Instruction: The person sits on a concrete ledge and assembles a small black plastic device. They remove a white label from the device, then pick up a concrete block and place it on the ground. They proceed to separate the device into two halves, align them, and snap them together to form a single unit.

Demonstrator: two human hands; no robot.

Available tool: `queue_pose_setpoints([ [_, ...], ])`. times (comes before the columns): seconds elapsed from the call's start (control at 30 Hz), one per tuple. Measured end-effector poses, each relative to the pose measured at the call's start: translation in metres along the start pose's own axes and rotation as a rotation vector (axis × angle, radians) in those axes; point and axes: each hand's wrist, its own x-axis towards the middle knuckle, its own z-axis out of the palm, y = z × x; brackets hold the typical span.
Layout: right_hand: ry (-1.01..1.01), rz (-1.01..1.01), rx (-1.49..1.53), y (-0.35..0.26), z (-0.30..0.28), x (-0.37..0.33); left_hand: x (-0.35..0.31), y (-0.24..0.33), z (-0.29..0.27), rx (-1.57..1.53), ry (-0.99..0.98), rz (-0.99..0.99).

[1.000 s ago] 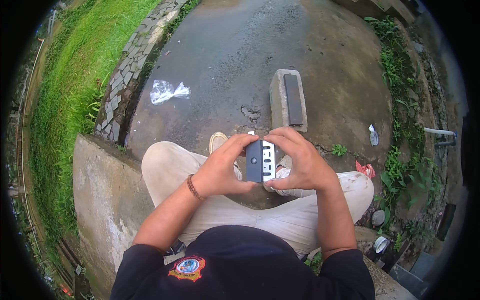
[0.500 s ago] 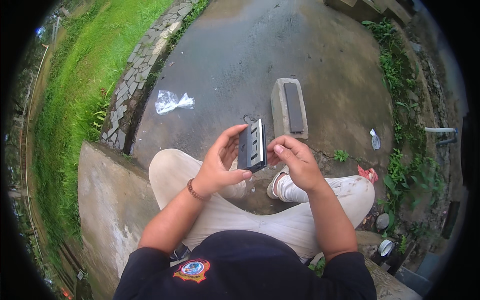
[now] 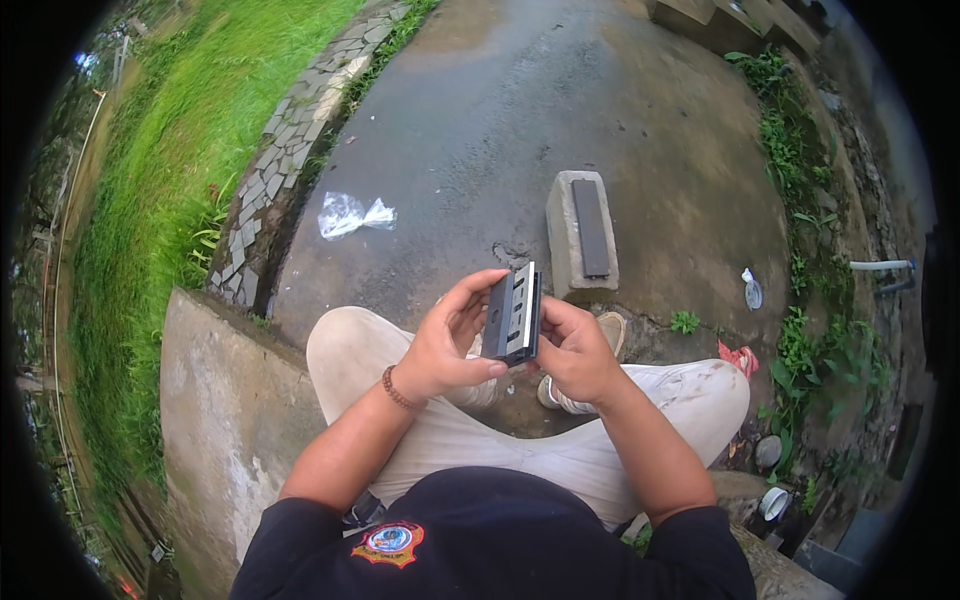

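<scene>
A damp, dark concrete yard (image 3: 620, 130) spreads out under the seated person, with a strip of bright grass (image 3: 150, 200) and a stone-paved border (image 3: 290, 150) along the far left, then a low concrete ledge (image 3: 220, 400) beside the person's left thigh. A crumpled clear plastic bag (image 3: 352, 214) lies on the wet ground ahead, well apart from the hands. Moving toward the centre, the left hand (image 3: 445, 345) holds a flat dark rectangular block with metal strips (image 3: 513, 312) upright above the lap, thumb beneath and fingers curled around its left face. The right hand (image 3: 572, 350) closes on the opposite edge, so both grips are clasped on the same piece and neither is slack. Judging from how it is held, edge-up between the palms, the work looks to be at an inspecting or adjusting stage; nothing shows it finished. Just beyond the hands stands a grey concrete block with a dark slab set on top (image 3: 580, 232), untouched. Farther right, weeds (image 3: 800, 160), a red scrap (image 3: 738, 357) and a white pipe (image 3: 880, 266) line the edge.
</scene>
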Motion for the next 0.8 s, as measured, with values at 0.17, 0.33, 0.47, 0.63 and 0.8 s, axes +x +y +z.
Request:
queue_pose_setpoints([
  [0.17, 0.125, -0.676, -1.003, 0.001, -0.004, -0.001, -0.001, -0.002, -0.002, 0.002, 0.018, 0.021],
  [0.33, 0.15, -0.181, -0.037, 0.003, 0.006, -0.001, -0.002, 0.002, -0.001, 0.046, 0.013, 0.042],
  [0.47, -0.005, 0.209, 0.308, -0.002, -0.011, 0.001, -0.002, 0.004, -0.002, 0.095, -0.004, 0.052],
  [0.63, 0.077, 0.084, 0.206, -0.005, -0.002, -0.002, -0.002, 0.0, -0.003, 0.124, -0.028, 0.081],
  [0.8, 0.106, -0.288, -0.095, 0.0, -0.002, 0.001, -0.003, 0.003, -0.003, 0.078, -0.005, 0.085],
])
